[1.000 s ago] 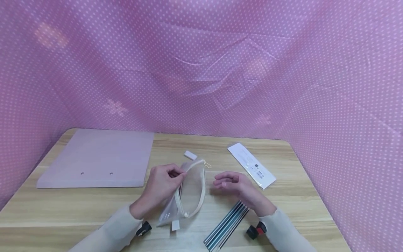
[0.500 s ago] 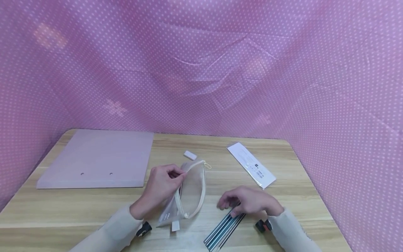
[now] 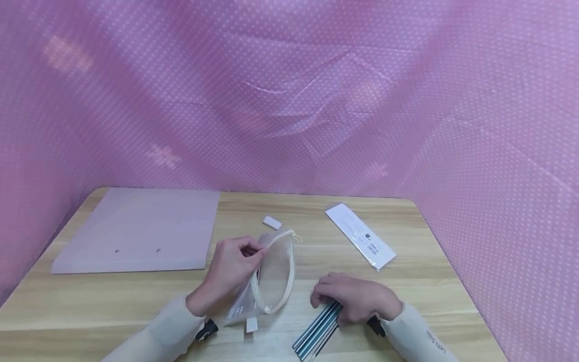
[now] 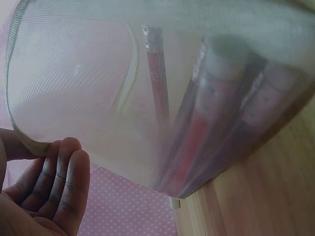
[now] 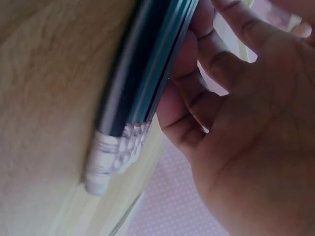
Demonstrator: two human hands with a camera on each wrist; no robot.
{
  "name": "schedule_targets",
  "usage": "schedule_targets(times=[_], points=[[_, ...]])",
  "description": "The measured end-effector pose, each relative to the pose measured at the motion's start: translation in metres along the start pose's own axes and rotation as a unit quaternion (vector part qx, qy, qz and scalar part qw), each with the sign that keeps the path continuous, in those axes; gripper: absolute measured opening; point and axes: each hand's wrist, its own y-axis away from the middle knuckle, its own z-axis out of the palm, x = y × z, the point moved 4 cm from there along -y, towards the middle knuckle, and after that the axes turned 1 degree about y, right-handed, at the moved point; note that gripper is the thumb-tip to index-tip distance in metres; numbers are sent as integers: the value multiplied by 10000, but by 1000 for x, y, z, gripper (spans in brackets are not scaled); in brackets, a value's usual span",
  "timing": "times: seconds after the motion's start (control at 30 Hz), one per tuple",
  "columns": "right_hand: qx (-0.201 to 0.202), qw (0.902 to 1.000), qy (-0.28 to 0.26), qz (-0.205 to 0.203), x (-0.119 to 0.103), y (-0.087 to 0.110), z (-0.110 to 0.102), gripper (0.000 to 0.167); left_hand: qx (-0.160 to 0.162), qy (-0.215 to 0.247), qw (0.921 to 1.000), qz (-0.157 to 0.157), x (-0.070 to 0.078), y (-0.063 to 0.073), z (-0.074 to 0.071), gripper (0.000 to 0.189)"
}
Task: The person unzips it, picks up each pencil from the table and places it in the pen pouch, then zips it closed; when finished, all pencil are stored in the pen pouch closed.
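Observation:
My left hand (image 3: 235,266) pinches the rim of a translucent mesh zipper pouch (image 3: 278,274), whose mouth gapes towards the right. Through the mesh in the left wrist view, a slim red pen-like stick (image 4: 157,83) and thicker pink-and-white ones (image 4: 206,103) show blurred. A bundle of dark and teal pencils (image 3: 314,334) lies slantwise on the table, right of the pouch. Over its upper end my right hand (image 3: 357,299) grips the pencils, fingers curled along one side. The right wrist view shows their white eraser ends (image 5: 101,157) beside the fingers.
A lilac folder (image 3: 145,226) with two holes lies at the table's left. Behind the pouch is a small white block (image 3: 272,222), like an eraser. To the right rests a flat white packet (image 3: 361,236) with a printed label. Pink dotted cloth (image 3: 289,110) surrounds the wooden table.
My right hand has come down from beside the pouch onto the pencils' upper end, and its fingers have curled around them. The left hand and the pouch have stayed in place.

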Motion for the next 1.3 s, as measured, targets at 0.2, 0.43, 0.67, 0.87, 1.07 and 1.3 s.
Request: schedule_targets(times=[0.2,0.43,0.67,0.87,1.07,1.3], points=[[-11,9998,-69,204,2,-6,1,55,10,0,9999,-119,-1,3,0,7],[-62,9982,-350,489,8,-8,1,50,-3,-12,10000,-64,1,2,0,6],[44,9959,-473,765,11,-7,0,46,-21,19,10000,-61,1,0,0,5],[131,9959,-437,778,14,-9,0,40,-11,7,10000,-31,1,1,-1,6],[121,9945,-513,901,17,-9,-1,36,-3,-3,10000,-58,-1,1,-2,8],[145,9935,-657,922,20,-9,-1,31,-44,76,9998,-154,-2,1,0,6]])
